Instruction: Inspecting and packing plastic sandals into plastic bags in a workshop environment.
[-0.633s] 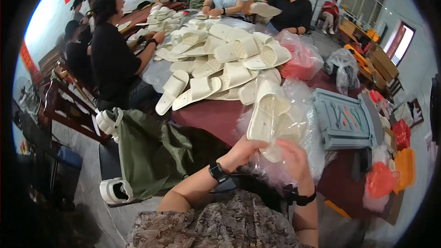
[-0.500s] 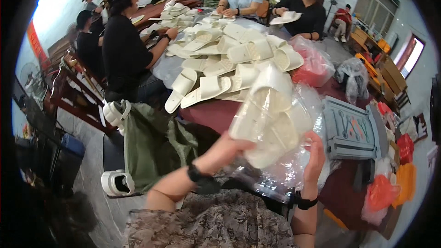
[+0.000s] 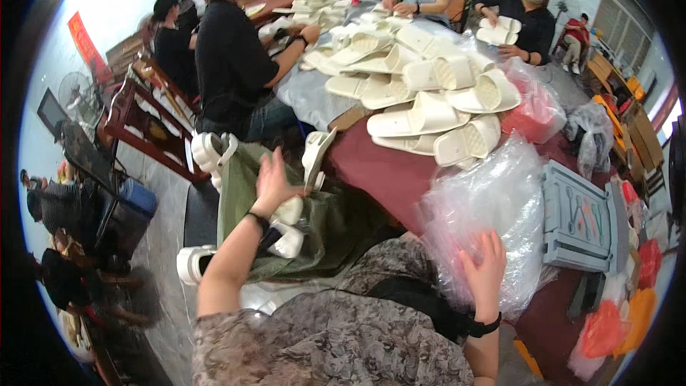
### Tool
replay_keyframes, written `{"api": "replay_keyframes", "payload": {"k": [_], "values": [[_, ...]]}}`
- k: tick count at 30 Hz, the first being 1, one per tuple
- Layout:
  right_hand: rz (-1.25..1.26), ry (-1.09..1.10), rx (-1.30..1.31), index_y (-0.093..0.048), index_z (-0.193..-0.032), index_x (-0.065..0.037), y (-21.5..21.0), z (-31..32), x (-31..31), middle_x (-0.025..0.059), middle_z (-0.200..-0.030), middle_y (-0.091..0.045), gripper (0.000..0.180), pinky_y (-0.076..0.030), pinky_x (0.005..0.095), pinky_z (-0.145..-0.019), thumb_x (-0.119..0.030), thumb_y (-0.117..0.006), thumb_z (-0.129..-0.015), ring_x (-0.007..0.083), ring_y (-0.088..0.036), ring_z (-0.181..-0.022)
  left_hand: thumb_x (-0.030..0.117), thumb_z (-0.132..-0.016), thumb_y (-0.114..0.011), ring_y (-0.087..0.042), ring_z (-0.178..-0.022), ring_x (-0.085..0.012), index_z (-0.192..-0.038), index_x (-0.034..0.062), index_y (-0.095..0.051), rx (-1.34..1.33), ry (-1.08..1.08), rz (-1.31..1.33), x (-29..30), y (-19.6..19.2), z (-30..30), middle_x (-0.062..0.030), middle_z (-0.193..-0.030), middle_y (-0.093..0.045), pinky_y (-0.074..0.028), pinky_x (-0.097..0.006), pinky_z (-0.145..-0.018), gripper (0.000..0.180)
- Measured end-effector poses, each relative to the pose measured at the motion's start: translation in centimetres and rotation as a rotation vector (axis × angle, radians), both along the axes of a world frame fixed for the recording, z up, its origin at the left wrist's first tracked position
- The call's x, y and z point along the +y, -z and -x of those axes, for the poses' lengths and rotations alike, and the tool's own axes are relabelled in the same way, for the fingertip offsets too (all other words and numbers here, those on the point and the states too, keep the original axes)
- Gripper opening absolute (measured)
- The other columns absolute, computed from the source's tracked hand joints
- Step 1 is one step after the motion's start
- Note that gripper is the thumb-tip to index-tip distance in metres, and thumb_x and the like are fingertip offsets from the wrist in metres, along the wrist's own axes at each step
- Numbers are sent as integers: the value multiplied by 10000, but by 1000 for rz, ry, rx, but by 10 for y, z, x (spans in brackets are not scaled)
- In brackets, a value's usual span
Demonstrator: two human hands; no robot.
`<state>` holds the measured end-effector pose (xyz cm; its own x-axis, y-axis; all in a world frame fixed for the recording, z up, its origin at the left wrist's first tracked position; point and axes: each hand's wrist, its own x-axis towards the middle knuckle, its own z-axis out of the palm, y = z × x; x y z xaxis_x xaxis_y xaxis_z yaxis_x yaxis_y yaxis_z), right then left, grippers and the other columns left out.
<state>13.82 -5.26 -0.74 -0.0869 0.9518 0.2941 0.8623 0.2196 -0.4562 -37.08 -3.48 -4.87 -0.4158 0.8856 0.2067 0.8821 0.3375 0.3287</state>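
My left hand point(image 3: 275, 182) hangs with fingers spread over a green cloth sack point(image 3: 336, 225) at the left of the table. White slippers point(image 3: 288, 225) lie in the sack just under that hand, and another white slipper point(image 3: 315, 156) stands upright beside it. My right hand point(image 3: 486, 268) rests flat, fingers apart, on a heap of clear plastic bags point(image 3: 493, 196) on the dark red table point(image 3: 379, 171). Neither hand grips anything. A big pile of white slippers point(image 3: 429, 93) covers the table farther back.
A grey plastic crate point(image 3: 579, 218) sits right of the bag heap, with red and orange bags point(image 3: 607, 325) beyond. Several people sit round the table; one in black point(image 3: 229, 57) is close on the left. More white slippers point(image 3: 207, 151) hang at the sack's edge.
Both hands held a pair of white slippers in clear plastic above the bag heap. The left hand has swung left over the green sack, the pair is out of my hands, and the right hand has dropped onto the bags.
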Motion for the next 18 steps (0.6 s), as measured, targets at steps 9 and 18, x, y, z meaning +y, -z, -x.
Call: {"api": "replay_keyframes", "payload": {"k": [9, 18], "values": [[36, -62, -57, -522, -1343, 15, -6, 7, -6, 242, -1454, -441, 637, -317, 501, -1109, -253, -735, -806, 417, -402, -1337, -47, -880, -542, -678, -835, -157, -1156, -6, -676, -1215, 173, -141, 119, 171, 18, -85, -969, -725, -540, -320, -721, 310], [245, 86, -279, -543, -1318, 16, -44, 26, 11, 222, -1412, -469, 611, -325, 485, -1102, -232, -746, -797, 399, -415, -1320, 397, -922, -542, -660, -1019, -382, -1124, 43, -678, -136, 281, 471, 136, 348, 16, -179, -1083, -702, -552, -433, -825, 430]]}}
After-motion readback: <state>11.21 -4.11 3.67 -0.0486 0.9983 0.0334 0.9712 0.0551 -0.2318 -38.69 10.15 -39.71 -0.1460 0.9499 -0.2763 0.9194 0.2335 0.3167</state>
